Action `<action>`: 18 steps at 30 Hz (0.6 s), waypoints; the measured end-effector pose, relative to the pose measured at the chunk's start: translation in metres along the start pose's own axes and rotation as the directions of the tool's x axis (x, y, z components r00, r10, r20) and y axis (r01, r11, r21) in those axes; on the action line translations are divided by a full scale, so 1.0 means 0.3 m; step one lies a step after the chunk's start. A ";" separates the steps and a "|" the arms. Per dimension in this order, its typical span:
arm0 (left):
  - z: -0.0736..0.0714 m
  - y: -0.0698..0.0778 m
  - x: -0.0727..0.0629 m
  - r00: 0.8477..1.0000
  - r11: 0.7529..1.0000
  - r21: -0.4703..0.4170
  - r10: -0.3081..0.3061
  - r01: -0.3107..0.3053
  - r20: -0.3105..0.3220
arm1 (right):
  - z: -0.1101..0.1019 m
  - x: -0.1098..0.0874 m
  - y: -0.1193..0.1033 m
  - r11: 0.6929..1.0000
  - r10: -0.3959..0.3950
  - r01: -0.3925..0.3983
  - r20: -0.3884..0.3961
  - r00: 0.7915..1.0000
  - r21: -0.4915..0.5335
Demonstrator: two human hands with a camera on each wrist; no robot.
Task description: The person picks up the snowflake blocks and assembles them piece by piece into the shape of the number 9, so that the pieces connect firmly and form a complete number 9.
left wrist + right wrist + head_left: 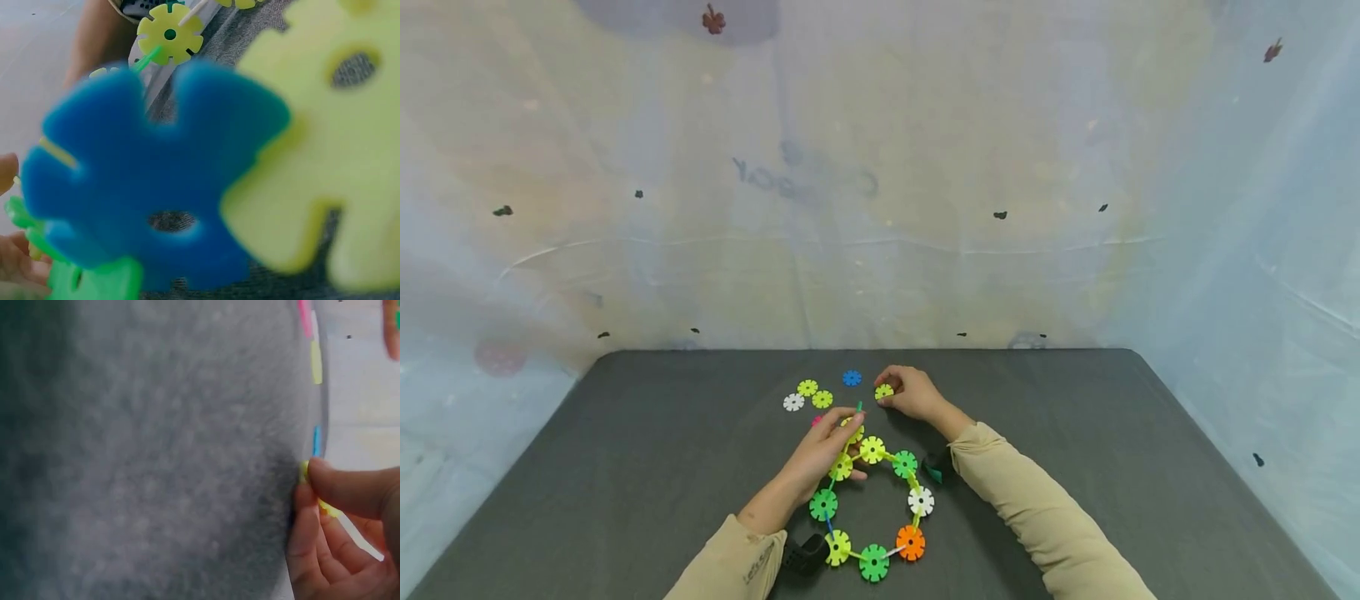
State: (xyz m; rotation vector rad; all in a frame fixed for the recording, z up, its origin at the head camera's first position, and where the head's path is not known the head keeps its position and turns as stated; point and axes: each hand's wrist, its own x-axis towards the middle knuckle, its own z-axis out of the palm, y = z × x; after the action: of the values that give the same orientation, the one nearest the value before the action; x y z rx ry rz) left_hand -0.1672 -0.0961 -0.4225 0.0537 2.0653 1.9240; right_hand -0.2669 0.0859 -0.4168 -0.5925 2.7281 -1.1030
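Observation:
My left hand (811,457) holds a ring of joined plastic snowflake discs at its upper left, gripping near a yellow disc (852,431). A green disc (860,407) stands edge-on by the fingertips. The ring carries yellow, green, white (921,501) and orange (911,542) discs. My right hand (916,395) pinches a loose yellow disc (883,392) between thumb and fingers, beyond the ring. In the right wrist view the hand (350,531) mostly covers that disc. Close to the left wrist camera, a blurred blue disc (125,181) and a yellow disc (287,194) hide most of that hand.
Loose discs lie ahead on the dark table (662,467): a blue one (852,378), a white one (793,402), two yellow ones (807,388) and a pink one (817,422) partly behind the left hand. A pale sheet (880,275) rises behind the table's far edge.

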 end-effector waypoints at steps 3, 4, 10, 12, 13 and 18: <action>0.000 0.000 -0.004 1.000 1.000 0.006 0.006 -0.006 0.008 | -0.007 -0.019 -0.012 0.994 -0.024 0.021 0.024 0.999 0.109; 0.001 0.000 -0.004 1.000 1.000 0.006 0.006 -0.006 0.009 | -0.012 -0.025 -0.015 0.988 -0.038 0.032 0.034 0.999 0.149; 0.008 0.001 -0.005 1.000 1.000 -0.009 0.011 -0.011 0.006 | -0.032 -0.055 -0.030 0.947 -0.120 0.101 0.042 0.992 0.304; 0.010 -0.002 -0.003 1.000 1.000 -0.010 0.021 -0.021 0.008 | -0.034 -0.061 -0.032 0.943 -0.119 0.103 0.031 0.992 0.318; 0.011 -0.003 -0.003 1.000 1.000 -0.008 0.024 -0.024 0.009 | -0.034 -0.064 -0.034 0.940 -0.119 0.103 0.028 0.993 0.324; 0.013 0.000 0.000 1.000 1.000 0.016 0.022 -0.022 0.002 | -0.038 -0.072 -0.041 0.925 -0.133 0.116 0.022 0.991 0.361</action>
State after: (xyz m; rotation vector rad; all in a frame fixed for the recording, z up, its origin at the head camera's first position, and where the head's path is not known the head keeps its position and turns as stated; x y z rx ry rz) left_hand -0.1661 -0.0924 -0.4228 0.0816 2.0881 1.9194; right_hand -0.2466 0.0939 -0.4004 -0.7275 2.3861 -1.5506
